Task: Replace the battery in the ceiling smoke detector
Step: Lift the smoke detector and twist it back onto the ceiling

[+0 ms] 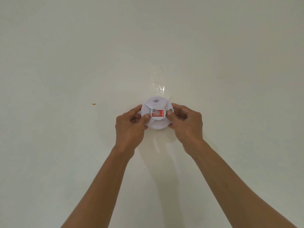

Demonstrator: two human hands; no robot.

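**Both hands on the ceiling smoke detector, casing closed**

White round smoke detector (156,114) sits flat against the ceiling (65,55), roughly mid-surface, far from any edge in view. Left hand (130,127) curls around its left rim, thumb lying on the face beside the red label (157,114). Right hand (185,127) clamps the right rim, thumb on the face near the centre disc. Both hands closed on the detector.

Handling, as a guess: light, hollow, rigid plastic shell; smooth and a bit slippery; thin ribs and clips could snap if forced. Best hold is the outer rim on opposite sides, as here, for a twist off the mount. Avoid prying on the centre disc.

Crinkled clear tape (158,80) is stuck on the ceiling just beyond the detector; cannot tell if it holds the unit. Small orange speck (93,104) well off to the left.

Containers: the detector housing only. It is shut, so battery not visible; compartment location cannot be told.
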